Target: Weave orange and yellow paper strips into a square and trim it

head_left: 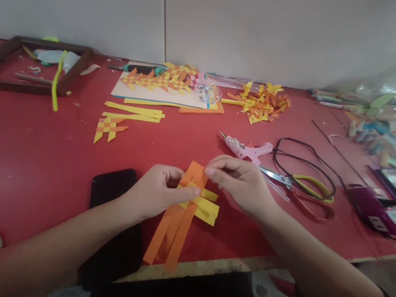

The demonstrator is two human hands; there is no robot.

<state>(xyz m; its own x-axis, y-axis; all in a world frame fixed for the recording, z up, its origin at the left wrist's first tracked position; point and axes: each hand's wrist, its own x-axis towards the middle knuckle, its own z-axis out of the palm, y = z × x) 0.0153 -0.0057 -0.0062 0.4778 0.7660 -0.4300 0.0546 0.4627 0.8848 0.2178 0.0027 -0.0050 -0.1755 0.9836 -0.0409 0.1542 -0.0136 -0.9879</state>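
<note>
Orange paper strips and yellow paper strips cross each other in a partly woven piece above the table's front edge. My left hand is closed on the weave from the left, its thumb pressed flat over the crossing. At the upper right, my right hand pinches the end of an orange strip between thumb and fingertips. Long orange ends hang down toward me, and short yellow ends stick out to the right. Fingers behind the weave are hidden.
A pink glue gun and scissors lie right of my hands. A finished woven paper fish, loose yellow strips and a scrap pile are farther back. A black phone-like slab sits beside my left wrist.
</note>
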